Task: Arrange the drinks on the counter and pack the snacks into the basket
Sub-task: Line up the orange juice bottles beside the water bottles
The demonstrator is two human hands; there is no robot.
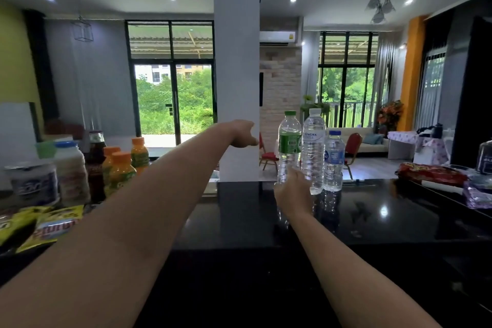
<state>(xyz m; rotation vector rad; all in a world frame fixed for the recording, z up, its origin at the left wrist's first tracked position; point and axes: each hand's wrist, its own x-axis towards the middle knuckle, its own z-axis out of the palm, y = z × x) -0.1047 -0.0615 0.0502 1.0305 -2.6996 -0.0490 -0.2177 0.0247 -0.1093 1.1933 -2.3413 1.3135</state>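
- Right hand (292, 189): fingers curled round the lower part of the green-capped water bottle (289, 141), upright at the far edge of the black table (372, 221).
- Singha bottle (314, 146) and blue-capped bottle (334, 160) stand upright just beside it, in a row.
- Left hand (243, 133): outstretched by the white pillar (236, 61); finger state cannot be told.
- Orange juice bottles (121, 170) and yellow snack packets (40, 224) at left; red snack packet (431, 173) at right.

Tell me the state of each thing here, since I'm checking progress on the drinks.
Green-capped bottle: upright, capped, gripped low by right hand.
White-capped bottle: upright, capped, on counter.
Blue-capped bottle: upright, capped.
Orange juice bottles: upright, capped.
Left hand: open, holding nothing.
Yellow snack packets: lying flat.
Red snack bag: lying flat.
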